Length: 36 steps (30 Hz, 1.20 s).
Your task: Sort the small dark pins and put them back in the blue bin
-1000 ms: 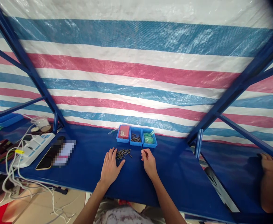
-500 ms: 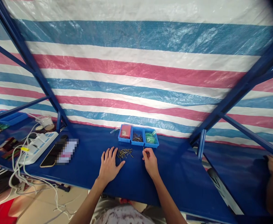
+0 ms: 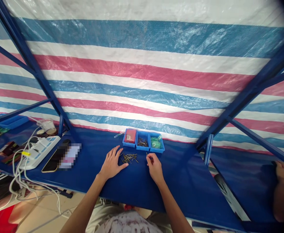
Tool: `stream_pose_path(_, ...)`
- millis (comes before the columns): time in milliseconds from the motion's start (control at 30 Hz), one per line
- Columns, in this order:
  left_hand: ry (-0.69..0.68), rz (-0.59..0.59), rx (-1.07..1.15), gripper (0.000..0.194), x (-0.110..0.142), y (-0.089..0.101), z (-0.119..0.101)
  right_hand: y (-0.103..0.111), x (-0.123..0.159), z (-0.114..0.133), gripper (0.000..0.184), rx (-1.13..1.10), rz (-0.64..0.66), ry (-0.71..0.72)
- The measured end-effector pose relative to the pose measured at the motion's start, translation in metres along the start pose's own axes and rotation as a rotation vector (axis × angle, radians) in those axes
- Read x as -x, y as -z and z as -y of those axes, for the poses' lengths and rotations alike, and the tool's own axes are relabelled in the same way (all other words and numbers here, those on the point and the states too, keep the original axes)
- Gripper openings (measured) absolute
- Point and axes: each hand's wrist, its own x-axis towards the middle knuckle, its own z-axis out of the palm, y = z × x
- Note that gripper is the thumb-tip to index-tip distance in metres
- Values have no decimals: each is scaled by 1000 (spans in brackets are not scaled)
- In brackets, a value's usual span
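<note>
Right hand (image 3: 155,166) closed to a narrow pinch, with a small thin piece (image 3: 147,155) between thumb and fingertips; left hand (image 3: 111,163) spread wide, palm down on the bench (image 3: 137,186). The pile of slender metal pieces (image 3: 130,158) lies between the two hands, just beside the left, with three blue bins (image 3: 142,149) beyond it.

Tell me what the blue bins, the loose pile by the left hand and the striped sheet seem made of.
Blue bins: probably plastic, smooth and slightly glossy, evenly coloured.
Loose pile: likely metal, brassy; its slim pieces look yellowish.
Striped sheet: apparently woven plastic, shiny; it wrinkles, and fine mesh shows.
</note>
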Motion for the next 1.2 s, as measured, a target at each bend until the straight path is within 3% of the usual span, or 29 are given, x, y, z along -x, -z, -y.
stream_pose_path(100,-7,-36,-15,66,-10,3,6,0,0,1,30,-2,0,11)
stream_pose_path(200,23,-93,-65,37,-22,2,11,0,1,2,28,1,1,7)
stream_pose_path(267,52,-133,-102,28,-29,-1,15,1,1,2,28,-2,4,0)
stream_pose_path(433,40,-179,-106,35,-38,-12,25,1,1,0,28,-12,-4,-13)
stream_pose_path(733,-34,-228,44,34,-30,-16,28,2,0,-1,27,-19,10,-34)
stream_pose_path(967,42,-290,-47,34,-23,-30,36,3,0,-1,29,-7,12,-32)
stream_pose_path(1200,22,-326,-98,23,-33,-21,30,2,0,-1,35,-10,9,-40)
